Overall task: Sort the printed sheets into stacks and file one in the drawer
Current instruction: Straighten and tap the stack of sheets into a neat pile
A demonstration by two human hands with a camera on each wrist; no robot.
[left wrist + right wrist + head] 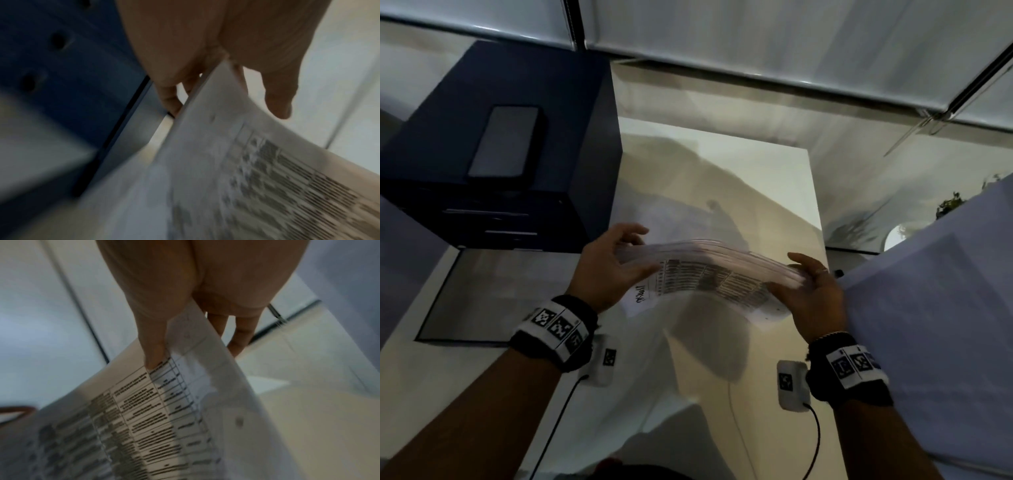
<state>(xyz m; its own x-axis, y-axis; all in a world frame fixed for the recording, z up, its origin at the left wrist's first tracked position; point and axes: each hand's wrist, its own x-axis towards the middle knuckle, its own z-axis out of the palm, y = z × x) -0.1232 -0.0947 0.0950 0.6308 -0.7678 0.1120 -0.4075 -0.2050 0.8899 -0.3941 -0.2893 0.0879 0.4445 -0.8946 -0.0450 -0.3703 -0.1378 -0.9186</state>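
Note:
A stack of printed sheets (709,274) with dark table text bows upward in the air above the white table (774,192). My left hand (616,260) grips its left end, thumb on the near face and fingers behind. My right hand (808,287) grips the right end the same way. In the left wrist view the stack of sheets (236,162) runs down from my left hand (205,78). The right wrist view shows my thumb of the right hand (156,350) pressed on the printed sheet (164,410). A dark blue drawer cabinet (517,192) stands at the left, drawer fronts shut.
A black phone (505,144) lies on top of the cabinet. A grey mat (493,294) lies on the table's left part. More white paper (945,308) fills the right edge. A plant (952,202) stands at the far right. White blinds (756,37) hang behind.

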